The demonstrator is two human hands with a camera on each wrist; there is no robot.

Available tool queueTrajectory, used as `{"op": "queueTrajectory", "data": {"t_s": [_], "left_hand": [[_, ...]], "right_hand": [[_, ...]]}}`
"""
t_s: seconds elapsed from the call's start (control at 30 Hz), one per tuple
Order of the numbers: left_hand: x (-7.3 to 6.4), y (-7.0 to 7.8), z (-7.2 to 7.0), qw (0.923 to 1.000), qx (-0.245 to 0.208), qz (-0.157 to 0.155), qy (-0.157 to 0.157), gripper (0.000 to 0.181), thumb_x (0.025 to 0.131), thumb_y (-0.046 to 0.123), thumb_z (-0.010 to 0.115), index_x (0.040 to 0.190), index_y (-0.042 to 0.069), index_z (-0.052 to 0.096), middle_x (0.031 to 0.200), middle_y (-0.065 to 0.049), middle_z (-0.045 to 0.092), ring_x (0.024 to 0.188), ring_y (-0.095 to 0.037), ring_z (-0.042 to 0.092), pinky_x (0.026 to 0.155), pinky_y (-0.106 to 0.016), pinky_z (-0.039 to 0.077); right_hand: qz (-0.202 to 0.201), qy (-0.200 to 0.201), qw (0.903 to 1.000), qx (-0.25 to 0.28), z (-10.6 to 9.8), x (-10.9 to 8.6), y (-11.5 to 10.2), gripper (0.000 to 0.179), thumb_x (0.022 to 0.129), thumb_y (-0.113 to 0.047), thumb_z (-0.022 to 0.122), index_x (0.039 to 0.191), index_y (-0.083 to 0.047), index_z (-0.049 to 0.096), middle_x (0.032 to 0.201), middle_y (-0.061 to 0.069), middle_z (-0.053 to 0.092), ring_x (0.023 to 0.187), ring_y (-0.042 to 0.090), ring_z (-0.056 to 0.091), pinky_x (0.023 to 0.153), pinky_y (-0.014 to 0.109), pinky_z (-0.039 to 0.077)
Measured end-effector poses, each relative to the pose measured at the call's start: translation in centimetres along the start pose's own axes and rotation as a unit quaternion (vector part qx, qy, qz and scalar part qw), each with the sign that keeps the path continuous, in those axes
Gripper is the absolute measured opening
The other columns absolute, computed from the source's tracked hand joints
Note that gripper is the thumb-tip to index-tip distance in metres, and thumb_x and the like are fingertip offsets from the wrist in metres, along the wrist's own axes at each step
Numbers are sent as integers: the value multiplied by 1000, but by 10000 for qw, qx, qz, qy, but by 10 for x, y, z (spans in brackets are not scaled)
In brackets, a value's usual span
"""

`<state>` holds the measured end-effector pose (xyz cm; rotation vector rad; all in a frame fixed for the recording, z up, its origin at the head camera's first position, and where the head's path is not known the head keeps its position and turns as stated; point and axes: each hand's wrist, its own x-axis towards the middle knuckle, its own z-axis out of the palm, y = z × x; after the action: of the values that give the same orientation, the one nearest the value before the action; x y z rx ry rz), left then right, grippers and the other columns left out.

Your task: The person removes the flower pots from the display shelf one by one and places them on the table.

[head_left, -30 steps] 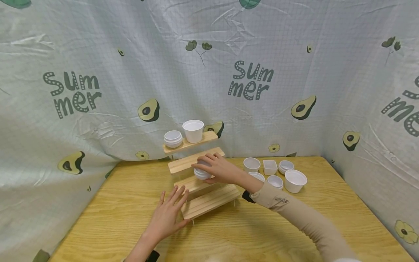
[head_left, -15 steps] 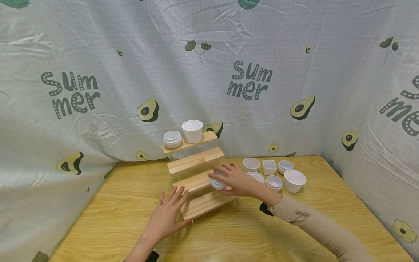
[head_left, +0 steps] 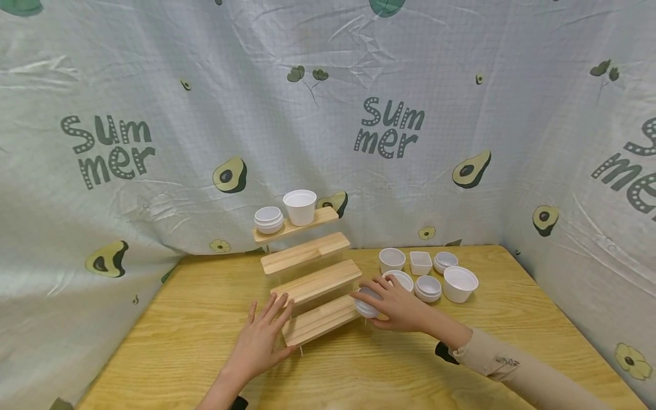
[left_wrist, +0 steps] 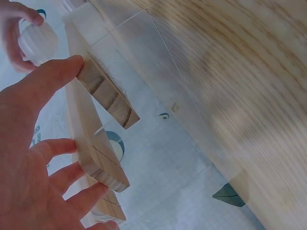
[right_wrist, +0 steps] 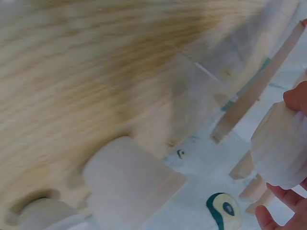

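Observation:
My right hand [head_left: 402,308] holds a small round white plastic bowl [head_left: 365,306] between thumb and fingers, at the right end of the lowest step of a wooden tiered stand [head_left: 316,283]. Its ribbed side shows in the right wrist view as the bowl [right_wrist: 280,148]. My left hand [head_left: 256,344] has its fingers spread at the stand's left side. In the left wrist view, the thumb [left_wrist: 72,67] touches the end of one plank, and the fingertips rest at the end of another. The top step carries a round white bowl [head_left: 269,220] and a taller white cup [head_left: 300,207].
To the right on the wooden table [head_left: 441,353] stand several white containers, among them a square tub [head_left: 421,263], a large cup [head_left: 459,285] and a small round bowl [head_left: 427,288]. A printed curtain [head_left: 287,131] hangs behind the table.
My right hand has carried the white bowl from in front of the middle steps rightward and down to the lowest step's right end. The left hand has stayed at the stand.

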<state>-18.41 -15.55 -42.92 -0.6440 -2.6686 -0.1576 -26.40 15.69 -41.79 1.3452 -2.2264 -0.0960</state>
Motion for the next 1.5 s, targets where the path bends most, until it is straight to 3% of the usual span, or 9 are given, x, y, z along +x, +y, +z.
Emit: {"op": "queueTrajectory", "data": {"t_s": [0.4,0.73,1.3,1.5], "left_hand": [[0,-1,1,10000,-7,-1,11,84,66,45,73,135,10,40,141,-10,37,131,-32,33,102,-60,24],[1,-1,1,10000,8,1,20,83,67,46,72,135,11,40,141,-10,37,130,-31,33,102,-60,24],[0,0,0,10000,-19,-17,6,84,66,45,72,135,10,40,141,-10,37,130,-31,33,102,-59,24],[1,0,-1,10000,-61,-29,6,83,66,44,73,135,10,40,141,-11,37,130,-32,33,102,-60,23]], "right_hand": [[69,-167,9998,-122,4,-33,3,70,69,-37,71,130,-16,43,121,5,49,101,20,47,72,40,41],[-219,-164,9996,79,10,-50,8,72,65,-34,73,128,-14,45,123,5,51,108,20,48,74,39,37],[-357,-674,9971,21,20,-68,9,67,66,-32,75,125,-15,48,123,4,51,112,22,47,81,48,37],[-328,-871,9957,36,21,-71,10,67,65,-32,75,124,-15,47,123,6,51,112,22,47,83,56,39]]}}
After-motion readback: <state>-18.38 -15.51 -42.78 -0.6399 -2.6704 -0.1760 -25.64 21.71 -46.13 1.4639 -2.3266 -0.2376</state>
